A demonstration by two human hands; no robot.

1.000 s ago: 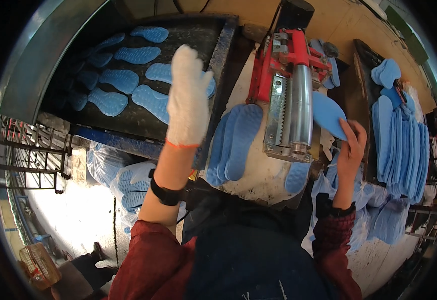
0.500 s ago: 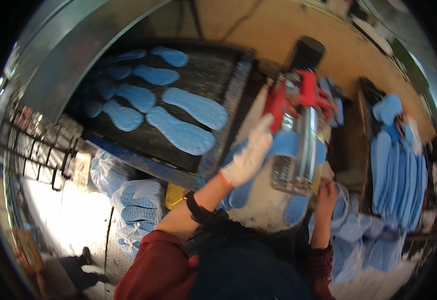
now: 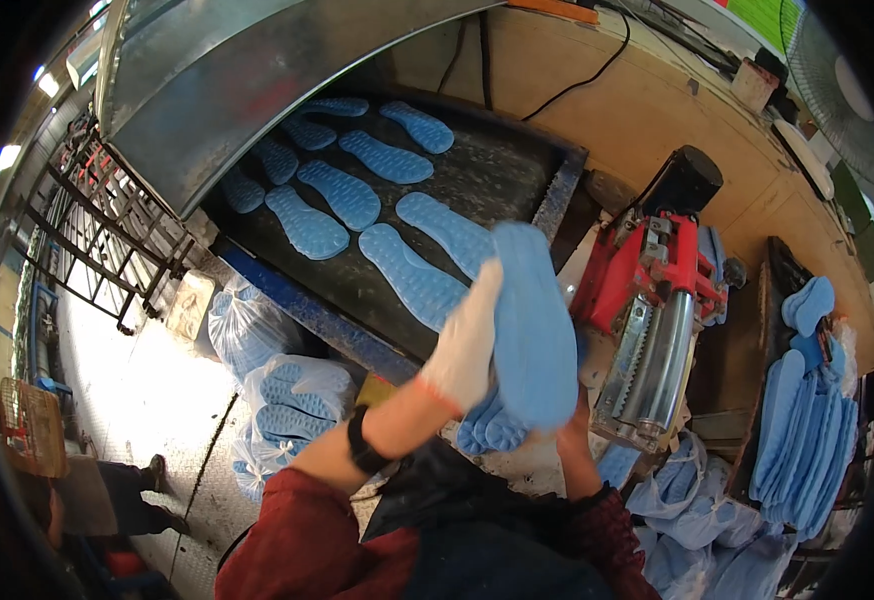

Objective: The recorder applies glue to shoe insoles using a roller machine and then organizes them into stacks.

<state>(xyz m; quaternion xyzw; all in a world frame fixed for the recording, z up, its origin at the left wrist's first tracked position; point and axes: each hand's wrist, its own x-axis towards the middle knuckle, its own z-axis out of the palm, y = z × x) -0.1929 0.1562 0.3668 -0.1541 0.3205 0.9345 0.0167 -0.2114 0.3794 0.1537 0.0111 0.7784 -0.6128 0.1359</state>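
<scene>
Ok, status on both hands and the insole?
Gloved left hand holding blue insole by its left edge. Right hand near its lower end, grip unclear. Insole itself blocks the view there.

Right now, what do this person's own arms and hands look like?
The left hand wears a white glove with an orange-red edge; a black band circles that forearm. The sleeves are dark red, the right one checked. The right hand is mostly hidden; what shows is ungloved.

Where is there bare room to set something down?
On the dark belt, between the upper insoles and blue right rim; on the pale floor left of the clear bags. Crowded: around the held insole and left hand, and the row at right.
</scene>
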